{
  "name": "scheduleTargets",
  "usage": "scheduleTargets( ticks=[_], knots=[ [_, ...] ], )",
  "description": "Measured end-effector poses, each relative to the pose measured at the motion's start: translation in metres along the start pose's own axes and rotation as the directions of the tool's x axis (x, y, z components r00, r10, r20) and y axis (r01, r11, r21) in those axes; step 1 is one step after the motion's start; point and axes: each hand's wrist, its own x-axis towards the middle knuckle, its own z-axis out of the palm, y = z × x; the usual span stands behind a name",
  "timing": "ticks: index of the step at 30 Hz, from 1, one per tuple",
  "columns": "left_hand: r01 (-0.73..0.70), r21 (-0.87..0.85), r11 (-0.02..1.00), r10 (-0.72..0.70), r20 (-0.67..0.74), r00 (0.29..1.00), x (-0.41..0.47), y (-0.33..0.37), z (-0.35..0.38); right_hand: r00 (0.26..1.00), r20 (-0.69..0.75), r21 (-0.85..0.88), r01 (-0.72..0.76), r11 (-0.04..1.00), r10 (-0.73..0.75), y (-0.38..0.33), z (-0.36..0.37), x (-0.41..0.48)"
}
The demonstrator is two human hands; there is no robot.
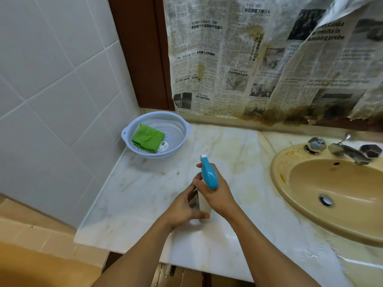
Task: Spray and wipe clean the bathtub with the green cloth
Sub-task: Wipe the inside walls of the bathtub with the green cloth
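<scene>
Green cloth (148,140) lies folded in the left half of a pale blue basket (176,121) full of little holes. The basket sits at the far left of the marble table (228,146), close to the tiled wall.

Both hands are nearer the front, around a spray bottle (209,175). The right hand (217,195) is wrapped round the neck, just under the blue top. The left hand (184,210) holds the white body lower down, with the thumb across the front. So both hands are full and neither is free for the cloth. The bottle stands almost straight up, and its small white nose points away, toward the basket.

The cloth is in front of the hands and off to the left, well apart from them. The left hand is on that side, so I think it is the better one to let go and reach, while the right hand holds the bottle.

Low on the left is a tan curved edge. I think that is the bathtub (31,266). It is below the table, on the same side as the cloth. A tan sink (342,193) with a metal tap (348,151) is on the right. This looks like the getting-ready step, with no wiping done yet.
</scene>
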Motion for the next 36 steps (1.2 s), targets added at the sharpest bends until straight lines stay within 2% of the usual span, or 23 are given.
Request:
scheduleTargets(
  ticks=[4,7,9,10,12,13,15,18,21,25,32,36],
  knots=[
    [0.006,0.027,1.000,-0.006,-0.033,0.999,-0.004,-0.006,-0.002,0.999,-0.028,-0.029,-0.043,0.999,0.042,0.001,0.002,-0.008],
    [0.005,0.065,0.998,0.001,-0.091,0.996,-0.019,-0.016,-0.013,0.982,-0.088,-0.079,-0.173,0.982,0.166,0.014,0.004,-0.033],
    [-0.002,0.094,0.996,0.017,-0.168,0.986,-0.035,-0.024,-0.031,0.938,-0.265,-0.243,-0.290,0.926,0.225,0.021,0.012,-0.057],
    [-0.010,0.118,0.993,0.034,-0.208,0.978,-0.043,-0.028,-0.042,0.906,-0.370,-0.288,-0.323,0.901,0.206,0.022,0.019,-0.070],
    [-0.034,0.139,0.990,0.071,-0.273,0.959,-0.059,-0.036,-0.069,0.842,-0.520,-0.245,-0.304,0.921,0.140,0.017,0.037,-0.093],
    [-0.046,0.127,0.991,0.084,-0.309,0.948,-0.067,-0.039,-0.082,0.827,-0.548,-0.200,-0.276,0.940,0.127,0.011,0.048,-0.102],
    [-0.068,0.086,0.994,0.097,-0.396,0.913,-0.083,-0.038,-0.109,0.842,-0.525,-0.135,-0.223,0.965,0.121,0.001,0.069,-0.110],
    [-0.127,0.087,0.988,0.153,-0.502,0.851,-0.100,-0.030,-0.144,0.913,-0.401,-0.120,-0.132,0.984,0.074,-0.020,0.101,-0.101],
    [-0.157,0.102,0.982,0.187,-0.547,0.816,-0.105,-0.013,-0.173,0.952,-0.306,-0.142,-0.058,0.988,0.012,-0.038,0.123,-0.067],
    [-0.138,0.144,0.980,0.198,-0.595,0.779,-0.094,0.011,-0.210,0.969,-0.240,-0.220,0.010,0.975,-0.064,-0.057,0.134,-0.007],
    [-0.083,0.130,0.988,0.148,-0.661,0.736,-0.041,0.033,-0.260,0.991,-0.127,-0.331,-0.004,0.944,-0.041,-0.078,0.142,0.109],
    [-0.054,0.133,0.990,0.133,-0.703,0.699,0.008,0.035,-0.277,1.000,-0.016,-0.471,-0.017,0.882,0.011,-0.070,0.156,0.181]
  ],
)
